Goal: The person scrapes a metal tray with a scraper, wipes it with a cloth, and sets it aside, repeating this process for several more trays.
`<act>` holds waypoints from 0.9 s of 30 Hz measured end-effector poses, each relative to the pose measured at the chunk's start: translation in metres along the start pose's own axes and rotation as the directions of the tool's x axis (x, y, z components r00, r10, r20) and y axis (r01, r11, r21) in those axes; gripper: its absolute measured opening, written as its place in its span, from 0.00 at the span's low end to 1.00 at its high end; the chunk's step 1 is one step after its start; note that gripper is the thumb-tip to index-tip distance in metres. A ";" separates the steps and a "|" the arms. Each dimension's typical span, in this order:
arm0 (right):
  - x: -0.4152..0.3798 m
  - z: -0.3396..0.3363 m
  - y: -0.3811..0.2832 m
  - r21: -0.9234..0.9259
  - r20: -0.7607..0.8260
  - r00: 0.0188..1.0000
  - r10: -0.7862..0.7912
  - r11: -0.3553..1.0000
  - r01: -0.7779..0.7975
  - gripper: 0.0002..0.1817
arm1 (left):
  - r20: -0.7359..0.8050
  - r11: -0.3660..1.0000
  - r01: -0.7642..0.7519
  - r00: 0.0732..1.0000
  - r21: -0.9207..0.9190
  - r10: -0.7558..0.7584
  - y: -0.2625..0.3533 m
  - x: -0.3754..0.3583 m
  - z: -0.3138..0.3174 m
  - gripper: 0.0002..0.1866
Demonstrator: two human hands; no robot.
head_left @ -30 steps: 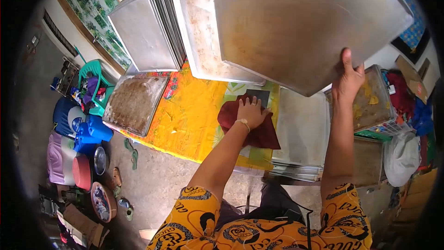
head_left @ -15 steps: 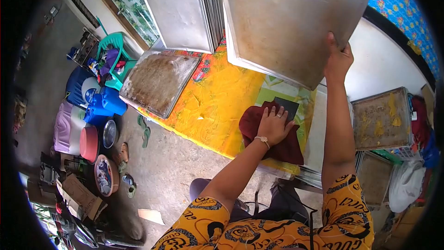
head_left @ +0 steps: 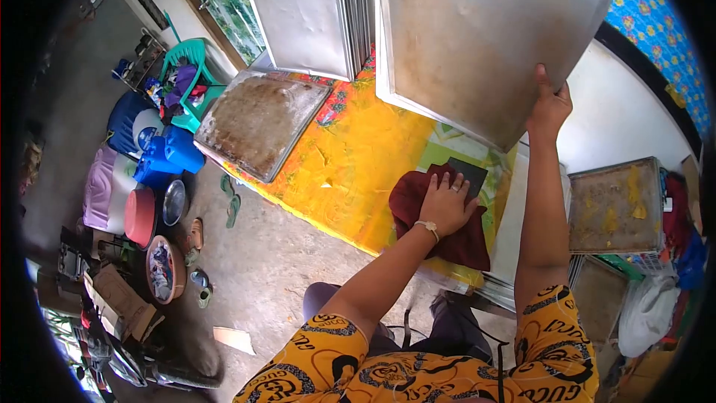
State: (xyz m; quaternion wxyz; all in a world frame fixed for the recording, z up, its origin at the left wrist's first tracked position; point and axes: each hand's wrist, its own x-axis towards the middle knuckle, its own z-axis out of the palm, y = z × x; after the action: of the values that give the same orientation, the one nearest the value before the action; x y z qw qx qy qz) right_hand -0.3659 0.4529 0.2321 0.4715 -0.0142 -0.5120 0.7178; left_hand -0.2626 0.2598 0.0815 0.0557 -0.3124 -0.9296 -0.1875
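currently | right hand (head_left: 550, 110): gripping metal tray (head_left: 485, 45) | left hand (head_left: 446, 205): flat on maroon cloth (head_left: 464, 245)

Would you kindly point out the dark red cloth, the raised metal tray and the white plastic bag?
Dark red cloth (head_left: 462, 241): head view, on its uncovered lower part.
Raised metal tray (head_left: 481, 41): head view, on its broad flat face.
White plastic bag (head_left: 646, 312): head view, on its bulging middle.

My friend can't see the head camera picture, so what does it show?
A person's right hand holds up a large metal tray; the left hand rests on a dark red cloth on a yellow-covered table. Upright trays stand farther back.
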 end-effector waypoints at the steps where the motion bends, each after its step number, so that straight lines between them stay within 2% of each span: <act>1: -0.001 0.004 0.007 -0.030 -0.003 1.000 -0.019 0.999 0.019 0.17 | -0.002 1.000 -0.003 1.000 0.001 0.003 0.000 -0.001 0.000 0.29; 3: -0.001 0.015 0.021 -0.093 -0.011 0.998 -0.059 0.994 0.058 0.18 | 0.000 1.000 -0.007 1.000 0.011 0.007 0.000 -0.001 0.000 0.29; 6: 0.003 0.026 0.033 -0.381 -0.060 0.993 -0.104 0.922 0.074 0.22 | -0.005 1.000 -0.009 1.000 0.011 0.009 0.000 0.000 0.001 0.29; 7: 0.004 0.027 0.036 -0.476 -0.105 0.991 -0.083 0.879 0.023 0.27 | -0.001 1.000 -0.005 1.000 0.004 0.005 0.000 0.000 0.002 0.29; 10: 0.006 0.022 0.057 -0.780 -0.050 0.923 -0.381 0.592 0.202 0.31 | 0.010 1.000 -0.001 1.000 -0.015 0.001 0.001 0.000 0.000 0.28; 11: 0.005 0.016 0.066 -0.766 -0.035 0.946 -0.322 0.616 0.181 0.37 | 0.017 1.000 0.003 1.000 -0.017 -0.002 0.001 0.000 -0.002 0.28; 14: -0.013 0.004 0.080 -0.846 0.036 0.943 -0.330 0.492 0.205 0.46 | 0.022 1.000 -0.001 1.000 -0.019 0.001 0.002 -0.001 -0.005 0.28; 17: -0.043 -0.012 0.092 -0.875 0.116 0.967 -0.228 0.436 0.208 0.54 | 0.017 1.000 -0.010 1.000 -0.011 0.010 0.002 -0.001 -0.004 0.28; 20: -0.073 -0.026 0.118 -0.770 0.066 0.989 -0.133 0.623 0.135 0.57 | 0.004 1.000 -0.015 1.000 -0.005 0.015 0.001 -0.001 -0.003 0.28; 23: -0.081 -0.024 0.112 -0.748 -0.026 1.000 0.001 0.664 -0.020 0.59 | 0.006 1.000 -0.024 1.000 0.005 0.024 0.001 0.000 -0.003 0.28; 26: -0.081 -0.022 0.106 -0.767 -0.019 0.999 0.040 0.640 -0.040 0.59 | 0.021 0.998 -0.010 1.000 -0.066 0.011 0.002 -0.002 -0.009 0.28; 27: -0.080 -0.026 0.109 -0.776 0.015 1.000 0.014 0.630 0.003 0.59 | 0.022 0.994 -0.005 1.000 -0.105 0.008 0.002 0.000 -0.012 0.27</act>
State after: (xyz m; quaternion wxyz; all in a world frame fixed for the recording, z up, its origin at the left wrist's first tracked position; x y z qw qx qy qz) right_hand -0.3805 0.4131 0.1017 0.4123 -0.2100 -0.7755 0.4296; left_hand -0.2615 0.2562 0.0931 0.0294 -0.3200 -0.9181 -0.2322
